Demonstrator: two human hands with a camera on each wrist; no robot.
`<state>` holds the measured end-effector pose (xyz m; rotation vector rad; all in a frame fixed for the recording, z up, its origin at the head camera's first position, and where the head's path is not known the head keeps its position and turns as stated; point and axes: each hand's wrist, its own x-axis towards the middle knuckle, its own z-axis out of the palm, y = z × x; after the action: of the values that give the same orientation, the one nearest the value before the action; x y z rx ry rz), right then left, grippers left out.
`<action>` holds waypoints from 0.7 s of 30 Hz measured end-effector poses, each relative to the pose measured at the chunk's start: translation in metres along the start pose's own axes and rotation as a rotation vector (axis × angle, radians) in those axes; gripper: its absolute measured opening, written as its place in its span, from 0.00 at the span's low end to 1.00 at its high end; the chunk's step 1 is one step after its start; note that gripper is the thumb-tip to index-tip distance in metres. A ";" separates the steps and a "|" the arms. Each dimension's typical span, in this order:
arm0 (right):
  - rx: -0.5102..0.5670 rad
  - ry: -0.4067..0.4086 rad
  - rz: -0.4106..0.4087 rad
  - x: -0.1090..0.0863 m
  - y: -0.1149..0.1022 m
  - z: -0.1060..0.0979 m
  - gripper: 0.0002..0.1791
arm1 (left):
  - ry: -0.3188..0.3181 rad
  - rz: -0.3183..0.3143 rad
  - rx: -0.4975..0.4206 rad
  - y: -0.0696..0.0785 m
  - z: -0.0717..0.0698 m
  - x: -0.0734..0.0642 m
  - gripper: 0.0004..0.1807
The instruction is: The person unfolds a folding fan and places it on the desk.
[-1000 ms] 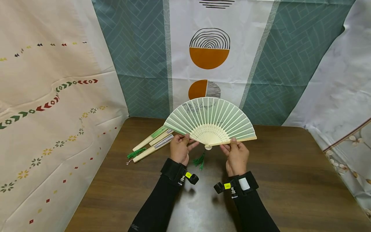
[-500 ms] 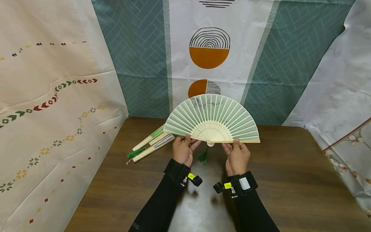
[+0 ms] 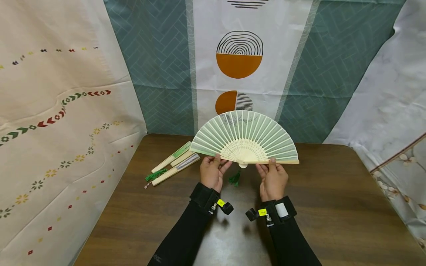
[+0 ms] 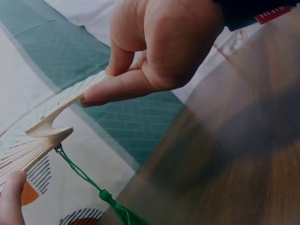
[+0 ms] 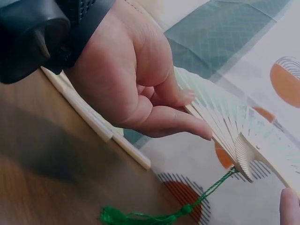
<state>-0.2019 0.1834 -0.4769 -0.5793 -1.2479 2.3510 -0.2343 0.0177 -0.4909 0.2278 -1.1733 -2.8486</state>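
A pale green folding fan with cream ribs and a faint dark print is spread wide, held up over the table. My left hand pinches its left end rib between thumb and fingers. On the opposite end rib, my right hand has the same sort of pinch. From the fan's pivot hangs a green tassel, whose cord shows in the left wrist view. In the right wrist view, my right thumb lies on the rib, with the index finger along the other side.
Several folded fans lie slantwise on the wooden table, left of my left hand. A green tassel rests at their near ends. Patterned cloths hang behind the table and at both sides.
The fan has spread slightly wider, its end ribs now nearly in line. It has levelled and shifted a little right, and my left hand has moved slightly right with it.
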 end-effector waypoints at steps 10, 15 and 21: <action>-0.006 0.081 -0.002 0.016 -0.029 -0.073 0.18 | -0.090 -0.214 0.067 -0.061 0.037 -0.002 0.11; -0.036 0.130 0.004 0.033 -0.048 -0.116 0.18 | -0.130 -0.313 0.088 -0.090 0.077 0.001 0.16; 0.003 0.227 0.028 0.056 -0.072 -0.175 0.16 | -0.188 -0.428 0.140 -0.142 0.123 0.007 0.15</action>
<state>-0.1429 0.3678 -0.5149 -0.8412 -1.1401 2.2349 -0.2597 0.2034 -0.5060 0.2486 -1.5280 -3.2116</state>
